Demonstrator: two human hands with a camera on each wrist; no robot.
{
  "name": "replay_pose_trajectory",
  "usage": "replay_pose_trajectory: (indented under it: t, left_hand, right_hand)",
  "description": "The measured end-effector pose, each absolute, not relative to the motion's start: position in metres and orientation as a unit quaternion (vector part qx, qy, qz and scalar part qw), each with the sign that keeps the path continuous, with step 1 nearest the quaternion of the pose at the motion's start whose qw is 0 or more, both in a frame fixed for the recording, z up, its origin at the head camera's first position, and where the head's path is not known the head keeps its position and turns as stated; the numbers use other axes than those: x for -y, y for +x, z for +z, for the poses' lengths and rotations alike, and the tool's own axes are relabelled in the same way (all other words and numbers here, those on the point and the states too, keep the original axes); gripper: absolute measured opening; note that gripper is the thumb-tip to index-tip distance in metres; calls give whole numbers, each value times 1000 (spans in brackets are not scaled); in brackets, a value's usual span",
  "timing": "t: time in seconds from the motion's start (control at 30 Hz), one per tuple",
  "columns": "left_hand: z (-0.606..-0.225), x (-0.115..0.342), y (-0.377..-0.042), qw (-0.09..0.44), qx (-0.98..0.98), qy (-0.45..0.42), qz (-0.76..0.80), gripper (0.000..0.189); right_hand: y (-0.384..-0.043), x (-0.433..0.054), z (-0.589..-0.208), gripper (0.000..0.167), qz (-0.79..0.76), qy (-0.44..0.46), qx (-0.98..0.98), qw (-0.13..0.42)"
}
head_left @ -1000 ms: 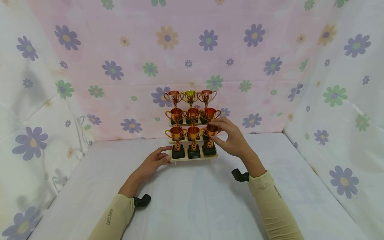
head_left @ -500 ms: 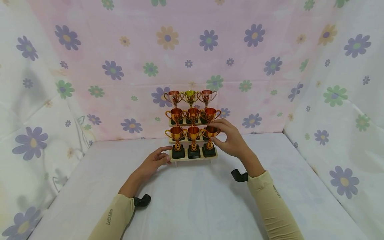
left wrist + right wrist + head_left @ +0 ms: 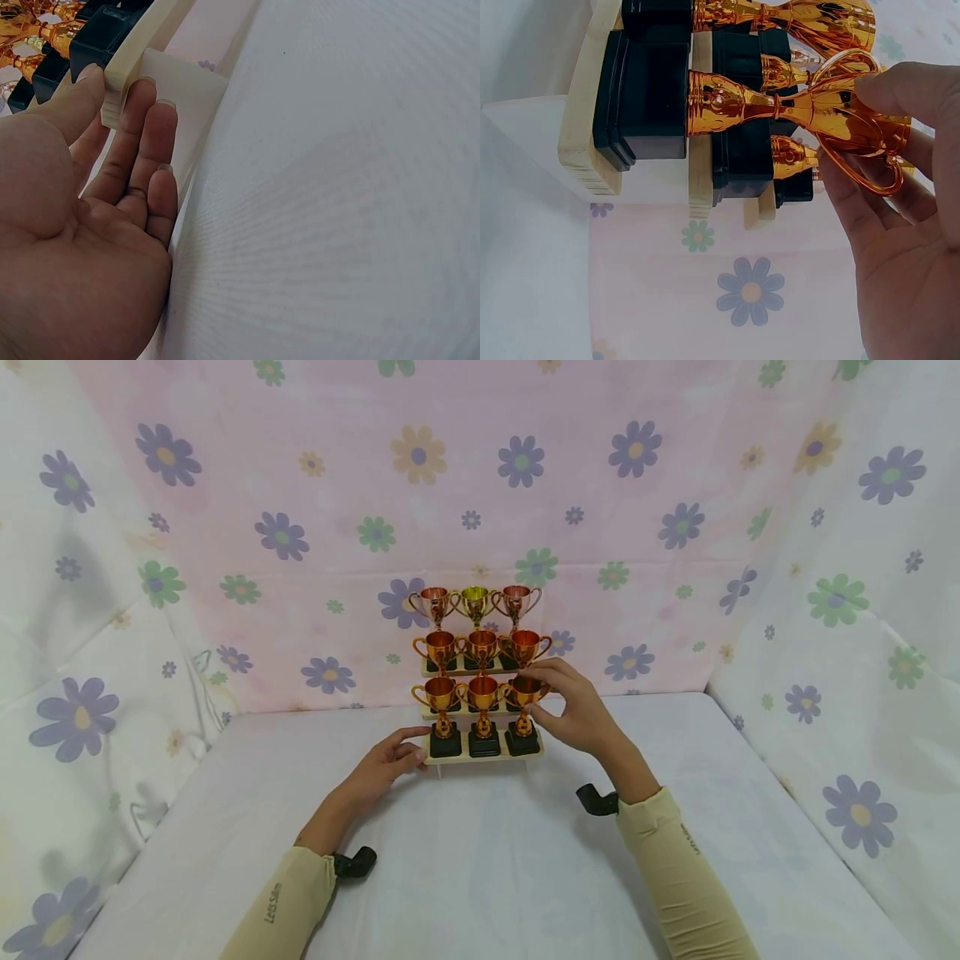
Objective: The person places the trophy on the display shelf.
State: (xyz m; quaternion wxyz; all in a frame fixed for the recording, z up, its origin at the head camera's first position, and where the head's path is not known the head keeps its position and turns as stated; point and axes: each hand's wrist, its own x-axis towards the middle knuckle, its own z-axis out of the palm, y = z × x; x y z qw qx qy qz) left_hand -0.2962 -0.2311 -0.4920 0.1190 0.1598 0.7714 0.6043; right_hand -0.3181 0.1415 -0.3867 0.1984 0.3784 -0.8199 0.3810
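Note:
A three-tier stand (image 3: 457,759) of pale wooden boards on white supports bears rows of small trophies. My left hand (image 3: 382,767) holds the left end of its lowest board; in the left wrist view the thumb lies at the top corner and the fingers (image 3: 154,139) curl at the board's end and underside. With thumb and fingers, my right hand (image 3: 581,708) grips the cup of the front-right trophy (image 3: 727,105). That trophy stands upright, its black square base on the lowest board. Beside it are the front-middle trophy (image 3: 483,697) and the front-left trophy (image 3: 442,697), orange-gold with black bases.
Behind, the middle tier holds orange-gold trophies (image 3: 441,647). On the top tier a yellow-gold trophy (image 3: 476,602) stands between two rose-coloured ones (image 3: 517,602). A white cloth covers the table (image 3: 480,860); a flowered cloth backdrop (image 3: 480,460) rises behind and at both sides.
The front-right trophy has shifted slightly left and its base now sits squarer on the board, with my right hand moving along. My left hand has stayed in place.

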Motion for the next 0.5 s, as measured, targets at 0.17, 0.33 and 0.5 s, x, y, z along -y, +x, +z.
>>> replay_pose_trajectory:
  t: [0.17,0.33,0.5]
  left_hand:
    - [-492,231,-296,118,-770,161,606,54]
    - [-492,231,-295,120,-772,159,604,54]
    - [-492,231,-296,116,-774,162,600,53]
  right_hand:
    - [-318,-141,-388,50,382,374,823,194]
    - [-317,-141,-388,49,382,372,825,189]
    - [-317,-140,-387,50,383,372,824,191]
